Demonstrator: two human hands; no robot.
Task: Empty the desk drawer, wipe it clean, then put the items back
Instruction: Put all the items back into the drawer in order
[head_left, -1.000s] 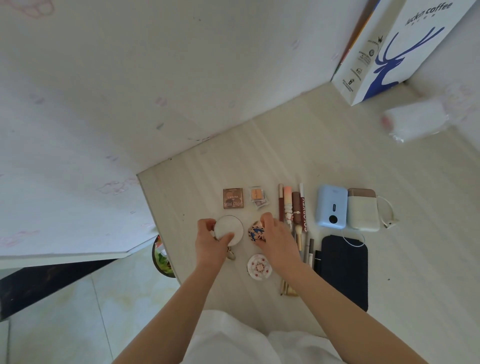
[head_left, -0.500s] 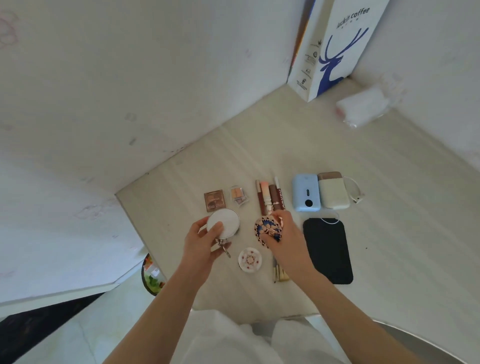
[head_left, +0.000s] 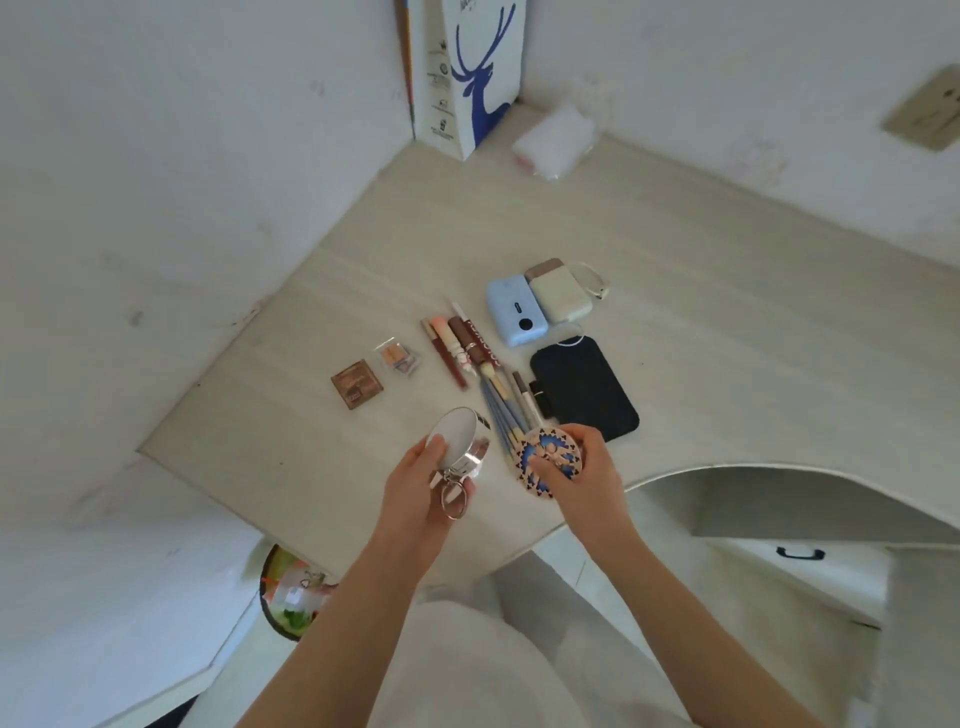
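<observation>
I hold white compact (head_left: 457, 436) in left hand (head_left: 423, 483), patterned compact (head_left: 546, 457) in right hand (head_left: 582, 475); drawer (head_left: 800, 566) lower right, nearer right hand.

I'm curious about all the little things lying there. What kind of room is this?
Probably a bedroom or study corner at home, at a pale wooden desk set against white walls. Makeup brushes, lip pencils and power banks lie on it, and a coffee-shop paper bag stands in the corner.

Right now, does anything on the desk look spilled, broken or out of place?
Nothing stands out. The makeup sticks, brushes and power banks lie in tidy rows on the desk; each hand holds a round compact.
</observation>
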